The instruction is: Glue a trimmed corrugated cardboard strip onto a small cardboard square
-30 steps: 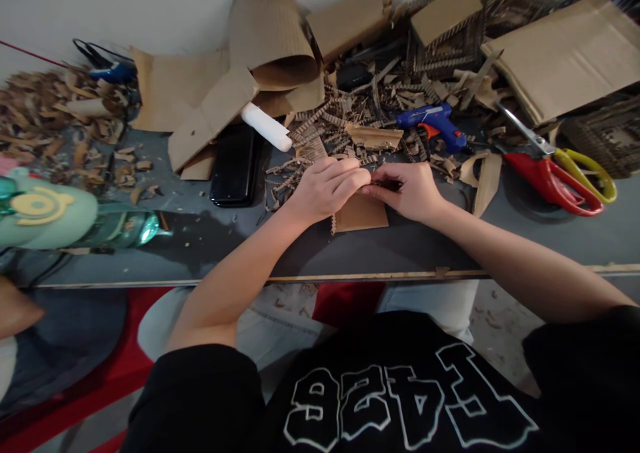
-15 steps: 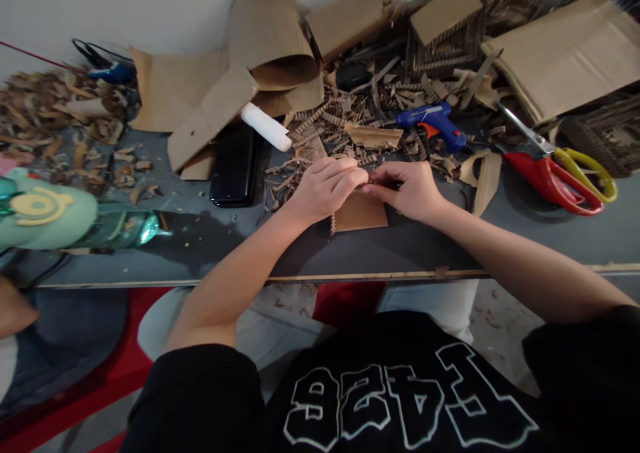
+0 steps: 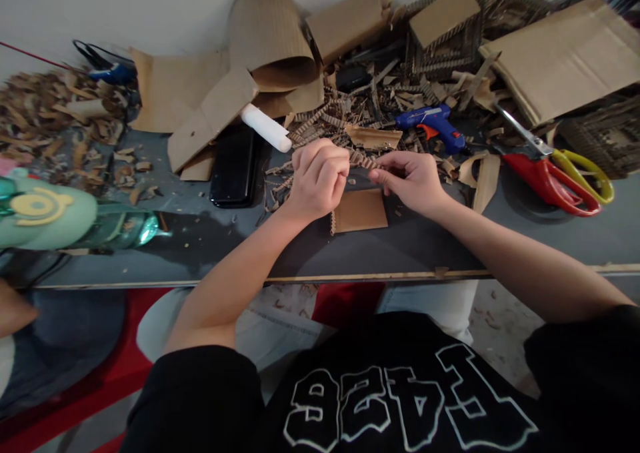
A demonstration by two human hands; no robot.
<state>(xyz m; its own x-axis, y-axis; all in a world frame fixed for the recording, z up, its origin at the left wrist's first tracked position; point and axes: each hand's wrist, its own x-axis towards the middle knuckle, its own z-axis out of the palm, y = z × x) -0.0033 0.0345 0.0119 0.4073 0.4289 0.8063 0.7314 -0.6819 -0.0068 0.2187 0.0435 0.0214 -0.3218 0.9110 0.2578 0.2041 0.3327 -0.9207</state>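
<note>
- Right hand (image 3: pixel 413 185) pinches the corrugated strip (image 3: pixel 362 160) between the hands, likely steadying it.
- Left hand (image 3: pixel 319 181) curls closed; any hold is hidden.
- Cardboard square (image 3: pixel 361 211) lies near table's (image 3: pixel 320 258) front edge, within reach.

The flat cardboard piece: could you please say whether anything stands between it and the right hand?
Nothing visible stands between the right hand and the flat cardboard piece; the corrugated strip that hand holds is beyond it.

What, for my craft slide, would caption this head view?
Right hand pinches a corrugated strip beside the curled left hand, near a flat cardboard piece.
</note>
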